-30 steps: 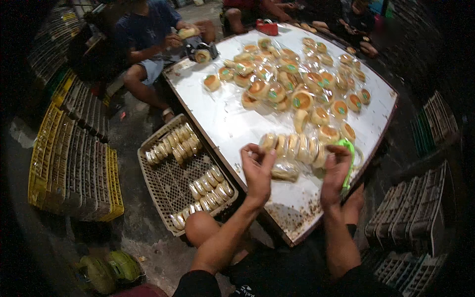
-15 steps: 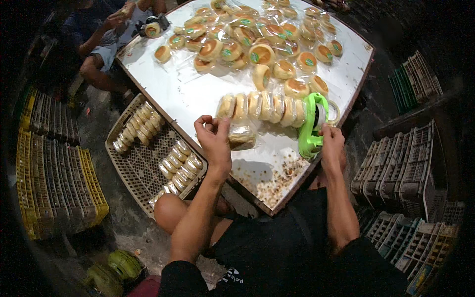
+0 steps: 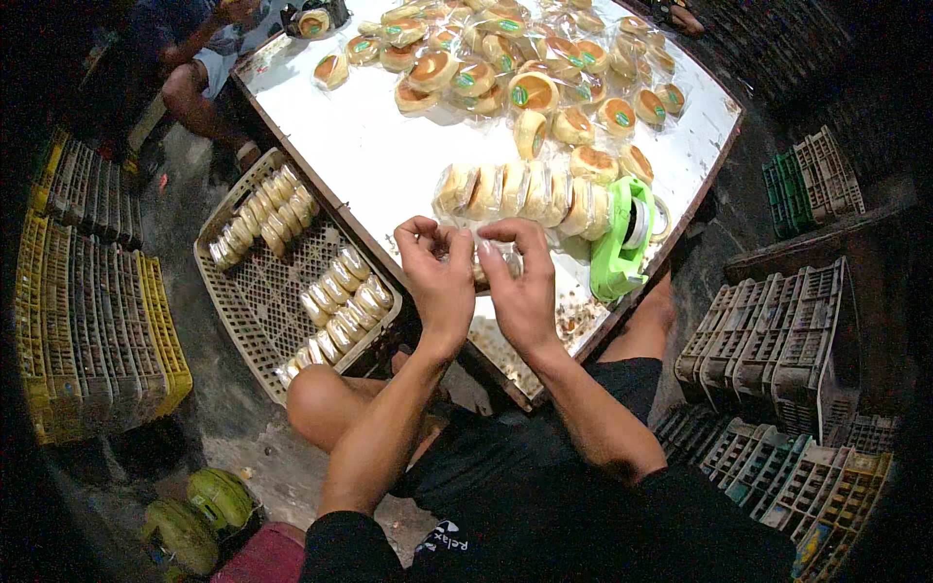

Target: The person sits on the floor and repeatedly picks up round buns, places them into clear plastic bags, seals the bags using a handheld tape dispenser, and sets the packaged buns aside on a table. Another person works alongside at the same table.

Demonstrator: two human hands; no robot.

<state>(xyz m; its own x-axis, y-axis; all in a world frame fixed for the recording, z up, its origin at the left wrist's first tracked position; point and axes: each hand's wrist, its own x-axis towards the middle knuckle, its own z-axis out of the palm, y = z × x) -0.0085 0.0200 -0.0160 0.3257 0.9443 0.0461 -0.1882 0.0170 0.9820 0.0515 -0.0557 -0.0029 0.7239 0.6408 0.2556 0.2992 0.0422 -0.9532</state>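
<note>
A bun in a clear plastic bag (image 3: 480, 273) lies at the near part of the white table, mostly covered by my hands. My left hand (image 3: 436, 284) pinches the bag with thumb and forefinger. Close against it, my right hand (image 3: 525, 290) is closed with its fingertips on the same plastic; any small piece of tape there is too small to make out. Just beyond stands a row of bagged buns (image 3: 525, 191) on edge. At the row's right end is a green tape dispenser (image 3: 610, 257) with a roll of tape in it.
A heap of bagged buns (image 3: 525, 89) covers the table's far side. Left of the table sits a plastic crate (image 3: 225, 284) with rows of bagged buns. Stacked crates (image 3: 107, 340) stand left, more crates (image 3: 768, 340) right. Another person's leg (image 3: 199, 112) shows at far left.
My right hand has left the tape dispenser and moved left to the bagged bun, meeting my left hand. The left hand still pinches the plastic. The view has shifted slightly.
</note>
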